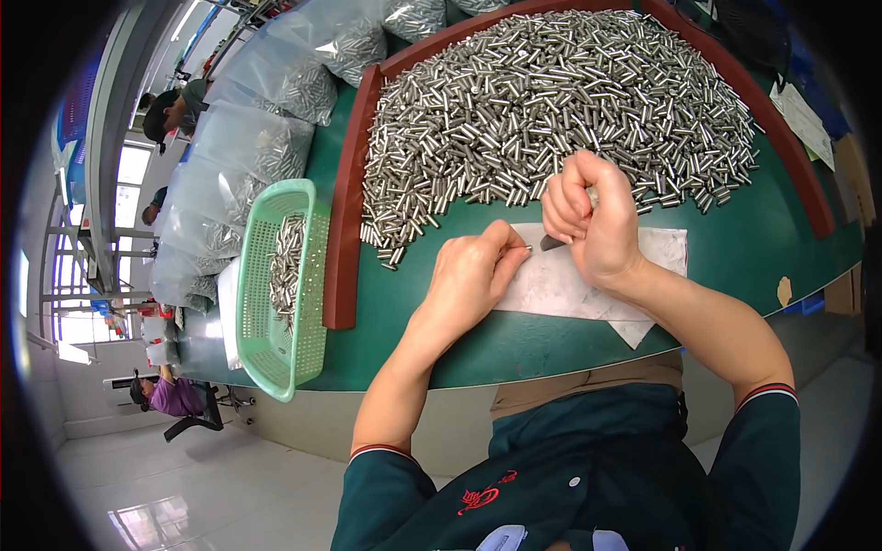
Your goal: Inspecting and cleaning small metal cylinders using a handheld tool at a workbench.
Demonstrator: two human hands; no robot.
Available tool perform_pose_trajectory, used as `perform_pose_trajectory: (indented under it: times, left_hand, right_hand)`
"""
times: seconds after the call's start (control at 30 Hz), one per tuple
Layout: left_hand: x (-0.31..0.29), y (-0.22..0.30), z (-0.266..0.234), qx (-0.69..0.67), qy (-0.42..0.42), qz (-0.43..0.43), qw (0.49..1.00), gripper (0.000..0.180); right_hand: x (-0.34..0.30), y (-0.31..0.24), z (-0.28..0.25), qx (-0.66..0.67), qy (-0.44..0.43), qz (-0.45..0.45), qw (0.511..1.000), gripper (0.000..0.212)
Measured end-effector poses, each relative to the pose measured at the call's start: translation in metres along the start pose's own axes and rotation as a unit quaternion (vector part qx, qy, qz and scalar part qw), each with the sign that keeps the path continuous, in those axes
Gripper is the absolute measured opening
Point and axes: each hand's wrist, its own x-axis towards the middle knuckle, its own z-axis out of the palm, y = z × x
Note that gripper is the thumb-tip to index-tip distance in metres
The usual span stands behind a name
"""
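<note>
My left hand (pixel 473 271) is closed in a pinch, with the bright tip of a small metal pin (pixel 528 247) showing between thumb and forefinger. Just to its right, my right hand (pixel 593 216) is curled into a fist around a small tool with a short dark blade (pixel 551 242); its handle is mostly hidden by the fingers. Both hands are over a smudged white cloth (pixel 588 292) on the green table (pixel 404 344). Beyond them a wide heap of short metal pins (pixel 551 101) spreads out, its near edge close to my right hand.
Dark red rails (pixel 344 230) border the heap. To the left stands a green perforated basket (pixel 308 354), partly filled with pins. Clear plastic bags (pixel 262 151) of pins line the far left. Papers (pixel 801 124) lie at the right. Other people, one in a purple shirt (pixel 176 397), are further left.
</note>
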Motion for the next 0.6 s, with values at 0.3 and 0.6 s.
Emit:
perform_pose_trajectory:
  times: [0.3, 0.6]
  left_hand:
    - [0.002, 0.0, 0.002, 0.014, 0.004, -0.003, 1.0, 0.013]
    - [0.001, -0.001, 0.003, 0.0, 0.016, 0.01, 1.0, 0.01]
  right_hand:
    - [0.001, 0.008, -0.003, 0.061, -0.027, -0.001, 0.998, 0.036]
    - [0.002, 0.009, -0.001, 0.056, -0.026, -0.002, 0.998, 0.039]
